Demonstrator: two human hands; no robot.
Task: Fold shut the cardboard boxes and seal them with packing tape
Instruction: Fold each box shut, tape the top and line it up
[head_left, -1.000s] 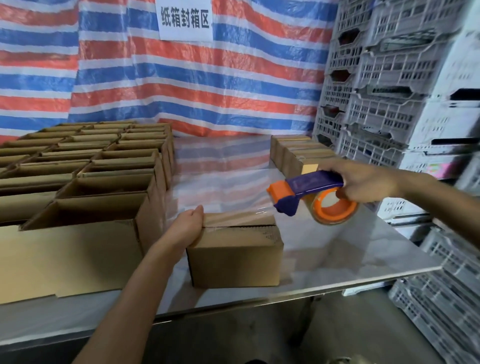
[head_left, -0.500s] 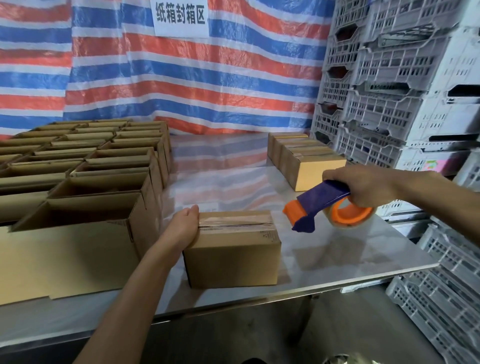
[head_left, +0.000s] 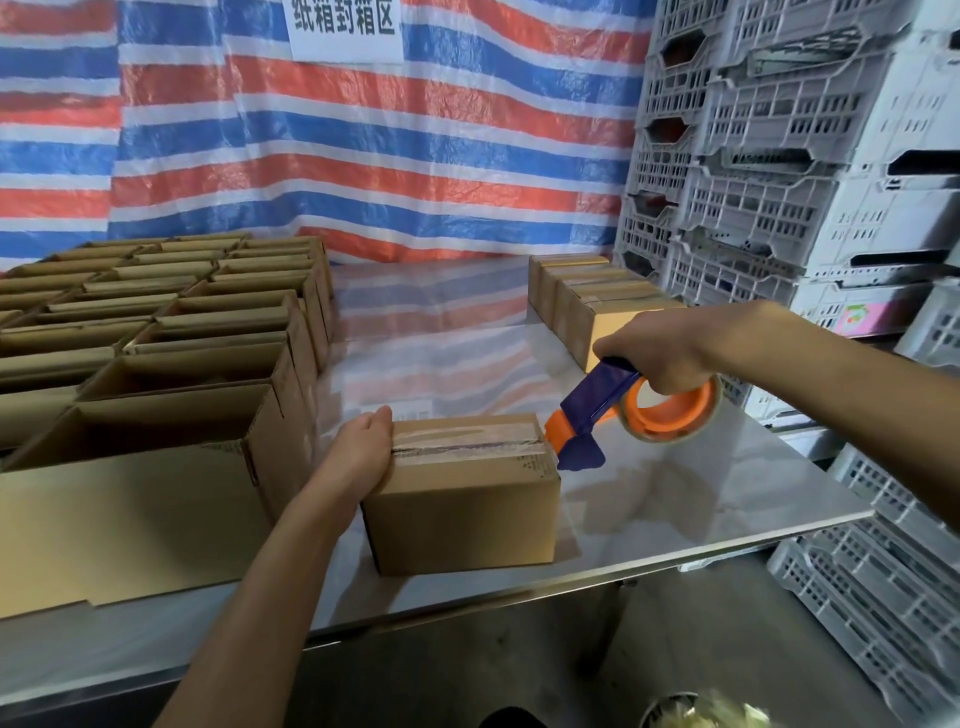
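We see a closed cardboard box at the lower middle of the frame, near the front edge of the shiny bench. A strip of clear tape runs along its top seam from left to right.

The left grip lies on the left end of the box top, fingers straight and together, pressing on the tape's end and curled round nothing. The right grip, at the middle right, is wrapped round the handle of a tape dispenser. The dispenser is blue with an orange nose, and it carries a tape roll on an orange hub. That nose touches the upper right edge of the box, where the strip ends, and the blue blade guard hangs just right of that corner (whether the tape is already cut we cannot tell).

On the left side of the frame stand rows of open boxes, flaps upright, with a flat cardboard sheet lying in front of them at the lower left. At the middle right, behind the right grip, sits a row of sealed boxes.

A red, white and blue striped tarp hangs behind the bench, with a white sign at the top. Grey plastic crates are stacked at the upper right.
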